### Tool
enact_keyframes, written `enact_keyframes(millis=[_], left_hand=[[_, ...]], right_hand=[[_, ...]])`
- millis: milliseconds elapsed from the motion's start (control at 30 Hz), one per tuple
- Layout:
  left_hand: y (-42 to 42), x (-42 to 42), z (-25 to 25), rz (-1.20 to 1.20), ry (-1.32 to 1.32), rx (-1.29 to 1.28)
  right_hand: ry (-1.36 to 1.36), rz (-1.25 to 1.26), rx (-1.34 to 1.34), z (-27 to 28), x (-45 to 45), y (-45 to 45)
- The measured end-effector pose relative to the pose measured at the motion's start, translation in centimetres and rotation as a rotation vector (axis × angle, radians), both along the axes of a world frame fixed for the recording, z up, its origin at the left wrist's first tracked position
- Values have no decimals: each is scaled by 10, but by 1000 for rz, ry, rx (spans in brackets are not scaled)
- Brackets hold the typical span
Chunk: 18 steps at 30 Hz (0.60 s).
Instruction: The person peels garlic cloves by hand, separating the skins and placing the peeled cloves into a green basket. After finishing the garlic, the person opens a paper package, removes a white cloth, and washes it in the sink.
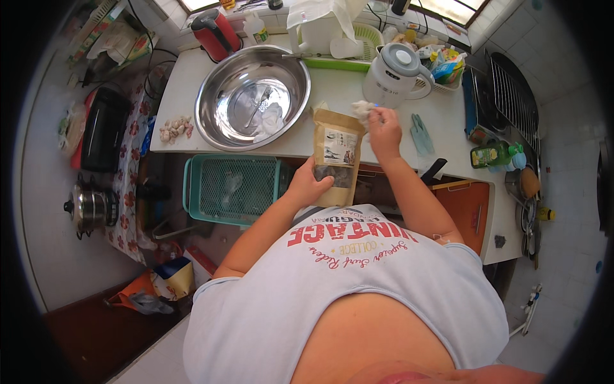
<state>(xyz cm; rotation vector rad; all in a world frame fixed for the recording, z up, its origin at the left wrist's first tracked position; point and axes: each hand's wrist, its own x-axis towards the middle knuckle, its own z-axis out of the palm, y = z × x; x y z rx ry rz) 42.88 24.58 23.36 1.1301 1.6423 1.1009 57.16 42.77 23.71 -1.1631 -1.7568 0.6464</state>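
Note:
My left hand (307,185) grips a brown kraft paper pouch (339,153) by its lower left side. The pouch stands upright before my chest, with a printed white label and a clear window showing dark contents. Beside its top right corner, my right hand (385,132) pinches a crumpled whitish wad (363,109), perhaps cloth or tissue; I cannot tell which. Left of the pouch sits a large stainless steel basin (211,101), with a fork (259,105) and crumpled white plastic (271,122) inside. A pale green rubber glove (421,134) lies on the counter right of my right hand.
An electric kettle (395,72) stands behind my right hand, and a red kettle (216,36) at the back left. Garlic cloves (176,129) lie by the counter's left edge. A teal mesh basket (187,192) is below the front edge. A black-handled knife (434,170) rests at right.

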Motion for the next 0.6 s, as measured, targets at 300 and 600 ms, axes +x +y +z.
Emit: enact_keyframes(millis=[300, 600], left_hand=[[-11, 11, 31, -85, 127, -95], [-5, 22, 38, -103, 335, 35]], right_hand=[[-332, 229, 60, -22, 30, -5], [33, 199, 235, 40, 11, -41]])
